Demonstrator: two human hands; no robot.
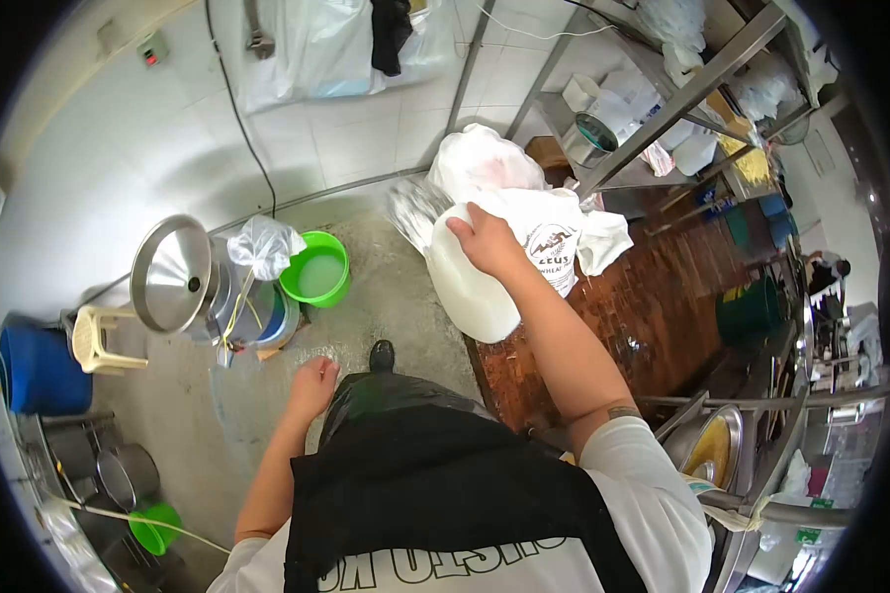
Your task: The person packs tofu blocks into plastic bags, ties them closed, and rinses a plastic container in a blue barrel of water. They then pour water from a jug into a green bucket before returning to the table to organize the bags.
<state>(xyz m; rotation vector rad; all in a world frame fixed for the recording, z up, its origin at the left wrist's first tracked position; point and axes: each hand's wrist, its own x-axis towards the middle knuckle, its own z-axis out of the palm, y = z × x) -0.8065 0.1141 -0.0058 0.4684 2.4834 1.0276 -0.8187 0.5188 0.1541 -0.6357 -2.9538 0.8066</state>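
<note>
My right hand [485, 243] grips a white plastic container [473, 296] by its upper rim, thumb on the outside, and holds it tilted over the floor. A blurred splash of water [412, 210] shows off its far left side, close to white sacks [489, 163]. One printed sack [554, 232] lies right beside the container. My left hand [313, 386] hangs low in front of my apron, fingers curled in; I cannot tell whether anything is inside them. Just beyond it is wet-looking concrete floor [376, 257].
A green basin [332, 282] of cloudy liquid stands by a large steel funnel-shaped bowl [171, 275]. A cream stool [104, 339] and a blue bin [44, 368] are farther left. Metal shelving [682, 94] rises at right above wet brown flooring [603, 336]. A person [826, 269] is far right.
</note>
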